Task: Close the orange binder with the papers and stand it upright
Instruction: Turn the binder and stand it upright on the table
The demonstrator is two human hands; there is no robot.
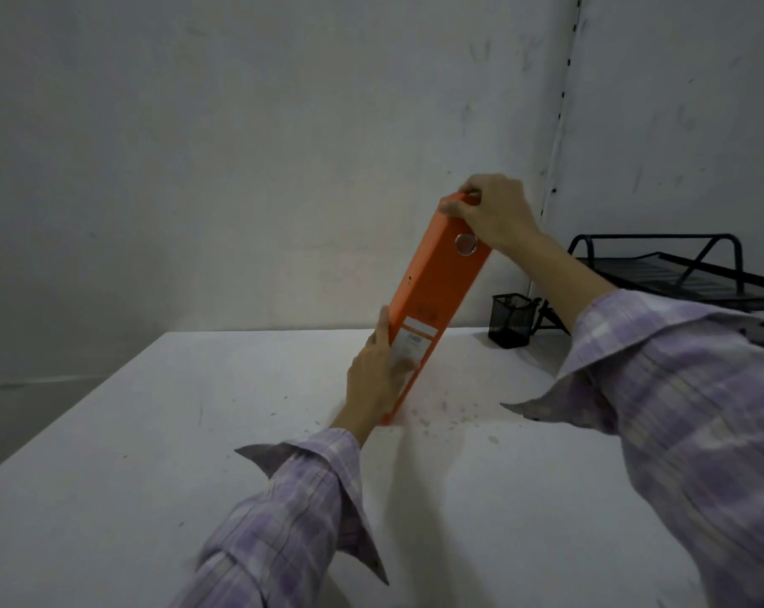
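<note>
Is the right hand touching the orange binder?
Touching. The head view shows the right hand gripping the tilted orange cardboard binder's top end, fingers wrapped over its edge.

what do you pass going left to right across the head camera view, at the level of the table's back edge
left hand at the binder's lower end → orange binder, tilted → black mesh pen cup → black mesh paper tray by the wall. The right hand grips the binder's top end, above that line.

White desk [152, 476] – orange binder [432, 291] tilted on its lower end, black mesh cup [512, 320] and black wire tray [678, 269] at the back right
</note>
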